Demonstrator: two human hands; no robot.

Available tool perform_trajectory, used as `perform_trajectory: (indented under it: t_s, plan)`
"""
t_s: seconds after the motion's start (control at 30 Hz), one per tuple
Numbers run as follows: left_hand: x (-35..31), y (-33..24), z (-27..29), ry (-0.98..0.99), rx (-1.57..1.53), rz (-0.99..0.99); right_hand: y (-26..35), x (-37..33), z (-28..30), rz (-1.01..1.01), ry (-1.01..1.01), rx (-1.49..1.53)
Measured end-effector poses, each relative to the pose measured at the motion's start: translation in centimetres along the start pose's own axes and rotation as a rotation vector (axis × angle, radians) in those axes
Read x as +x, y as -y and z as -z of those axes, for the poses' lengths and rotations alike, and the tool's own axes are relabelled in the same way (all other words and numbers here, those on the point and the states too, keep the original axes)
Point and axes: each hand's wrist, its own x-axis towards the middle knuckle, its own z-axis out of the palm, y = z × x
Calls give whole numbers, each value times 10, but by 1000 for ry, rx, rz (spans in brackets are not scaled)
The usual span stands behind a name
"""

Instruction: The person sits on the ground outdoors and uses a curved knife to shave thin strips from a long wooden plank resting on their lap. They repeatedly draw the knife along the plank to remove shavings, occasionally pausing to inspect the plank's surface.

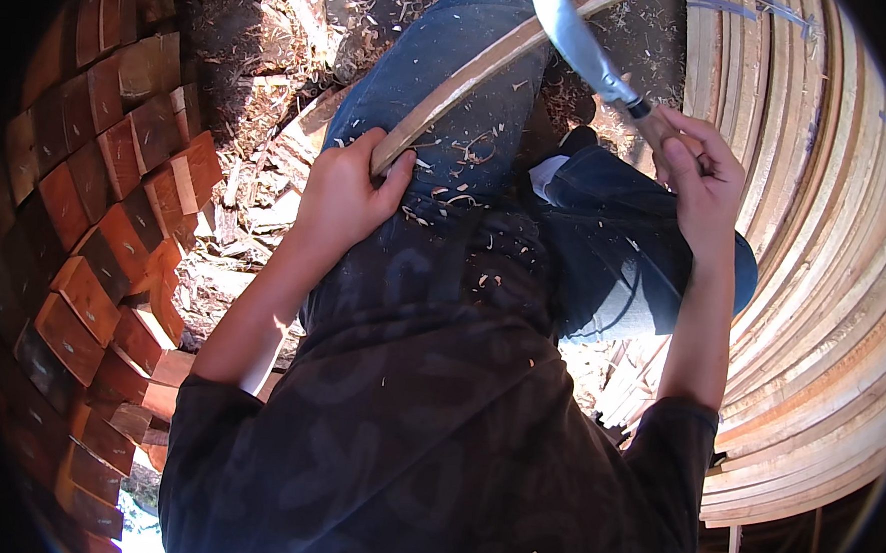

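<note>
My left hand (357, 187) is closed round the near end of a long, narrow wooden strip (471, 76). From that grip the strip slants up and to the right across my thigh and past the top edge of the picture. My right hand (704, 170) is wrapped round the wooden handle of a knife (585, 59) with a broad, shiny blade. The blade points up and to the left, its upper part over or right beside the strip; whether they touch I cannot tell. Thin curled shavings (475, 150) lie on my jeans (606, 220).
Stacked reddish wood blocks (91, 298) rise along the left side. On the right stands a large bundle of long pale wooden strips (807, 396), bent by the lens. Wood scraps and shavings (259, 157) cover the ground ahead and to the left.
</note>
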Motion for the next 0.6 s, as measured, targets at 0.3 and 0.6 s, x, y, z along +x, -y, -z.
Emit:
perform_trajectory:
  t_s: [0.3,0.6]
  plan:
    - [0,-3,0,-1,1,10,-11,4,16,77,-242,309]
    - [0,-1,-2,-5,-8,-10,-15,9,7,86,-109,357]
